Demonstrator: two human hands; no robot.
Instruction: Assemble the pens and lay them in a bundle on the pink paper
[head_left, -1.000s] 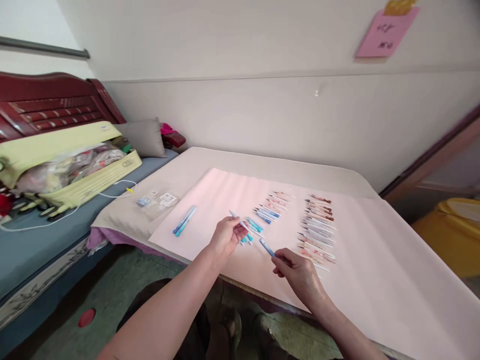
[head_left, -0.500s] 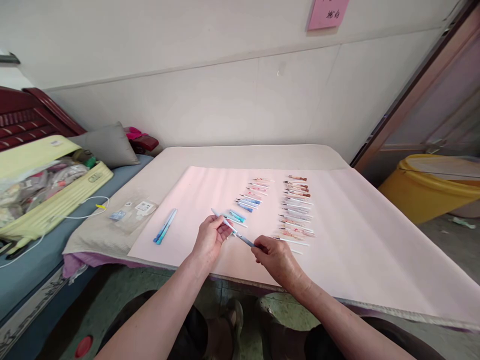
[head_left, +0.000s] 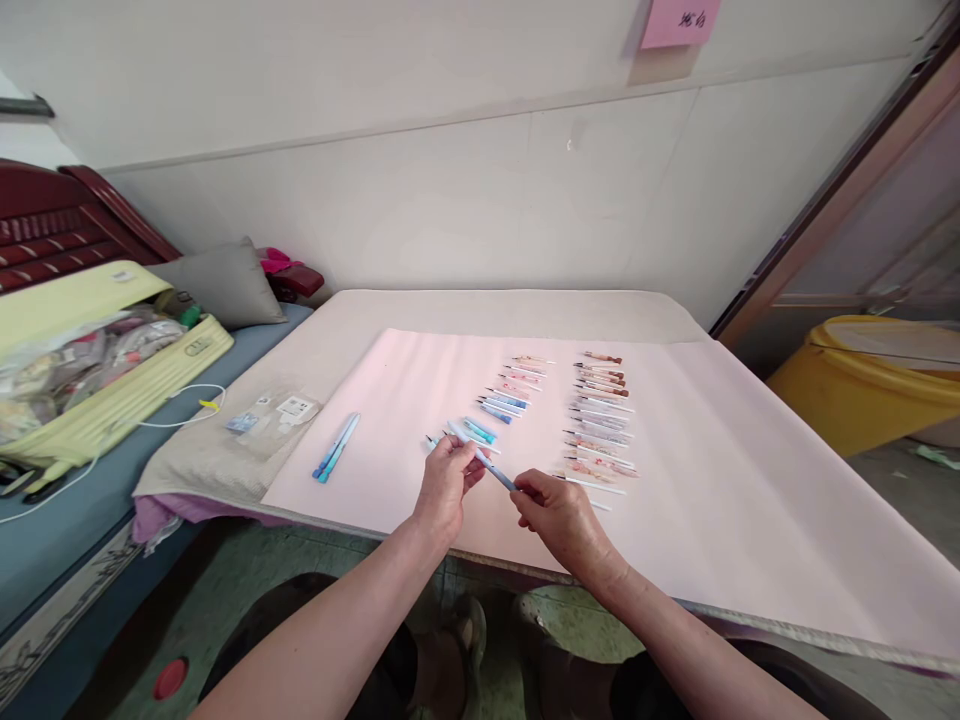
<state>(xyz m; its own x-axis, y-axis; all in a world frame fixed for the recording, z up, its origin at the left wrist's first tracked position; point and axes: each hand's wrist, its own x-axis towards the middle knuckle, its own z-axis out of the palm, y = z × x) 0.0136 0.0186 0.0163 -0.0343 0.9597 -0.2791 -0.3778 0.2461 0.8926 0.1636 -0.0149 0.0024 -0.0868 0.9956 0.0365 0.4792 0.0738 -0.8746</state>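
My left hand (head_left: 445, 484) and my right hand (head_left: 555, 514) both pinch one thin blue pen (head_left: 489, 464) just above the near part of a pale pink sheet (head_left: 705, 470). The left fingers close on its far end, the right fingers on its near end. Right behind the hands lie a few turquoise and blue pens (head_left: 480, 431). Farther back, two rows of patterned pens (head_left: 600, 420) lie side by side on the sheet.
Two blue pens (head_left: 336, 447) lie alone at the sheet's left. Small clear packets (head_left: 271, 414) rest on the beige cloth. A bed with an open yellow suitcase (head_left: 105, 375) and grey pillow (head_left: 221, 283) stands at left. A yellow tub (head_left: 870, 375) is at right.
The two hands came together: the piece in my right hand met the one in my left, and they now hold a single pen. The camera swung right.
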